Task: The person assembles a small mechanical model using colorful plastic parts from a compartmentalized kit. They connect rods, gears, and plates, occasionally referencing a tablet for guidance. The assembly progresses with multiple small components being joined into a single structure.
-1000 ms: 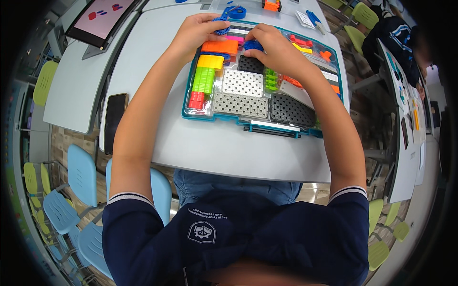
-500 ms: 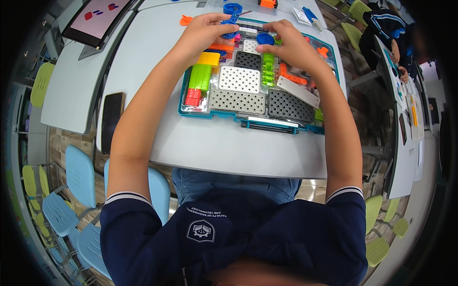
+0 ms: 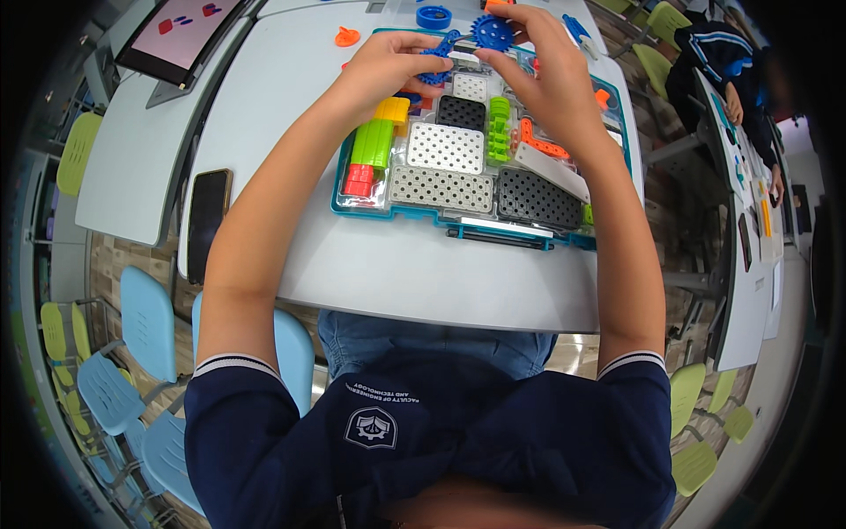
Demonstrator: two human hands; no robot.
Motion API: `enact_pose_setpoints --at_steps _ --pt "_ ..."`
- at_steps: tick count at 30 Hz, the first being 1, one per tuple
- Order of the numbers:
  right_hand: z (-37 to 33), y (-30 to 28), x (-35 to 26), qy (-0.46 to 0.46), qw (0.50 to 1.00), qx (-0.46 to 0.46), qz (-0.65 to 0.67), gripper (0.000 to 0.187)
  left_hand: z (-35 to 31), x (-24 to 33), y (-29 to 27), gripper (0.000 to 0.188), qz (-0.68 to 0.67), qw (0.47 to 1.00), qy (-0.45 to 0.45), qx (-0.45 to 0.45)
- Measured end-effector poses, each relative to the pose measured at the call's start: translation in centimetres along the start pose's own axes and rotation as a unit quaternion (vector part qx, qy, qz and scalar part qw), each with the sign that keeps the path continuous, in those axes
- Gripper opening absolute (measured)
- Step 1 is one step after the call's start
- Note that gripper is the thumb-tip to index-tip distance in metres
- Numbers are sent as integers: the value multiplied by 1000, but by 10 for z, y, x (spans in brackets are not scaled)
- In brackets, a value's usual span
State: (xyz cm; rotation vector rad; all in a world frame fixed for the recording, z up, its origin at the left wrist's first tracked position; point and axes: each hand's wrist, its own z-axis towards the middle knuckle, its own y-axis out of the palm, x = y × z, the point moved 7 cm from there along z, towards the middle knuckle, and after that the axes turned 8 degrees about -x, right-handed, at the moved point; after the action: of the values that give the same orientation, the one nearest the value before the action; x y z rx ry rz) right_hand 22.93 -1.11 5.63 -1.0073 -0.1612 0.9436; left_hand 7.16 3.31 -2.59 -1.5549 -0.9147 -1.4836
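Over the far part of a kit box, my left hand [image 3: 383,78] pinches a blue toothed part [image 3: 434,69] with a thin dark shaft pointing right. My right hand [image 3: 553,79] holds a round blue gear [image 3: 493,33] between thumb and fingers, beside the shaft's tip. Whether the shaft touches the gear, I cannot tell. Below my hands lies the teal-rimmed box [image 3: 357,210] of building parts, with a white perforated plate [image 3: 445,148], dark grey plate [image 3: 539,197], lime green blocks [image 3: 373,144] and an orange angled piece [image 3: 542,141].
A blue ring [image 3: 434,17] and an orange piece [image 3: 346,37] lie beyond the box. To the left are a phone [image 3: 208,225] and a screen [image 3: 181,35]. Blue chairs [image 3: 148,322] stand at left. Another person [image 3: 718,62] works at a table on the right.
My right hand has lifted the blue gear off the box area, up and away to beside the shaft in my left hand. My left hand has shifted slightly right and nearer.
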Motion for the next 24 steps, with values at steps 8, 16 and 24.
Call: enact_pose_setpoints --at_steps 8,16,24 --pt "4 5 -10 -16 999 17 45 46 -3 4 7 47 -4 1000 -1 -20" --pt "4 5 -7 26 999 -9 37 48 -2 2 9 46 1 1000 -6 -28" --pt "-2 8 1 -47 997 34 49 38 0 -1 10 47 -2 999 -10 -34"
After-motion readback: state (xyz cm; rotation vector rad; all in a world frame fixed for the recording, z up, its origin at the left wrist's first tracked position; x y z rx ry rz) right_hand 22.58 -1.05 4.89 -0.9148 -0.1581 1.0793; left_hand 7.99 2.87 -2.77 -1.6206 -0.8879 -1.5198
